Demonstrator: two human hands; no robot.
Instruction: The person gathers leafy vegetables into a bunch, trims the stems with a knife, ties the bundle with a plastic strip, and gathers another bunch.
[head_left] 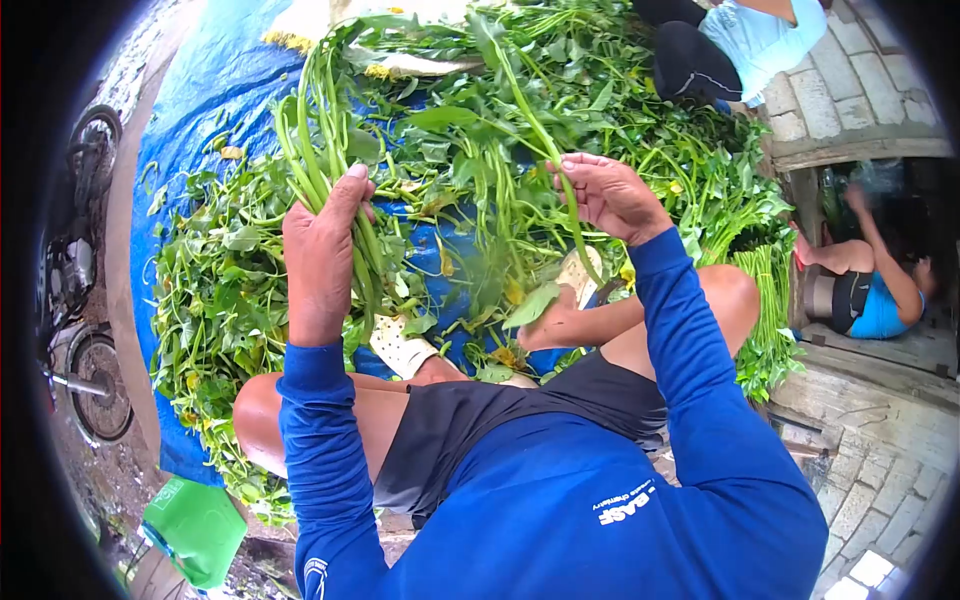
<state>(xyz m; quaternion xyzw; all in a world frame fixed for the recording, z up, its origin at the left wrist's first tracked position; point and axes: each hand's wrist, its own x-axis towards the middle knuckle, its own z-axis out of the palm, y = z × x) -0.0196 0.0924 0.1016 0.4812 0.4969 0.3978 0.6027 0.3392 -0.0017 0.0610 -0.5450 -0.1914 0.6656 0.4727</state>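
Observation:
My left hand (322,245) is closed around a bunch of long green leafy stems (318,130), which point up and away from me. Between the thumb and fingers of my right hand (612,195) is a single leafy stem (535,125). Its upper end leans to the left, and its lower end hangs down past my hand with a broad leaf (532,305) near my foot. Beneath both hands spreads a large heap of loose leafy greens (235,310), around my feet in pale clogs (400,345).
A blue tarp (175,130) lies under the greens. Neat bundles of stems (765,300) lie on the right. One person (745,45) is at the upper right; another person in blue (885,300) sits in a doorway. A motorcycle (85,270) and green container (195,530) are at left.

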